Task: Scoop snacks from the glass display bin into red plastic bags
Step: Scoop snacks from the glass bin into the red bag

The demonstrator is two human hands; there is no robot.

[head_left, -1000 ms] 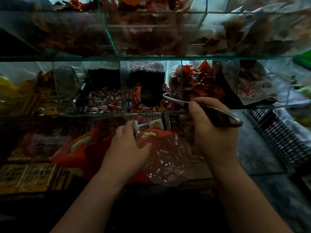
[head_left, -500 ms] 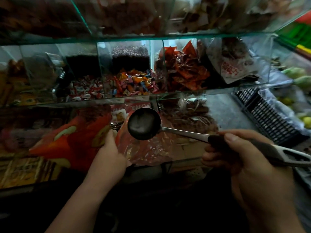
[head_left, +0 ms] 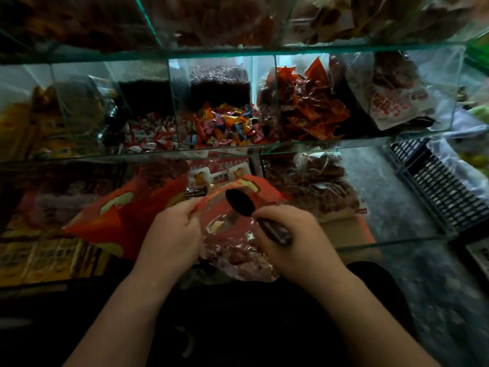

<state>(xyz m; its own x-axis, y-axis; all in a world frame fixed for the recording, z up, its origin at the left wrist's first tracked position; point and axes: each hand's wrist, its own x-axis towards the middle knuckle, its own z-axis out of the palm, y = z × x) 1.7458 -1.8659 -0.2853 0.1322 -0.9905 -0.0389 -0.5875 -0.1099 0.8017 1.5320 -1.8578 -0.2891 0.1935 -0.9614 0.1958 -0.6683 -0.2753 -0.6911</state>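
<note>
Our left hand [head_left: 172, 234] pinches the rim of the red bag [head_left: 227, 233] and holds its mouth open. Our right hand [head_left: 293, 239] grips the scoop [head_left: 239, 203], whose bowl sits right at the bag's mouth, in front of the glass bin [head_left: 317, 142]. We should tip it slowly, low over the snacks [head_left: 238, 258] inside, so none spill.

Reds dominating inside the green-edged glass bin [head_left: 291, 47].
Bag [head_left: 232, 234] showing translucent red with silvery glints; scoop [head_left: 239, 205] reading black; mixed sweets [head_left: 227, 125] showing orange, pink and blue wrappers; small sweets [head_left: 148, 136] showing red-and-white; packets [head_left: 309, 109] glowing orange-red; crate [head_left: 436, 186] showing a black grid.
</note>
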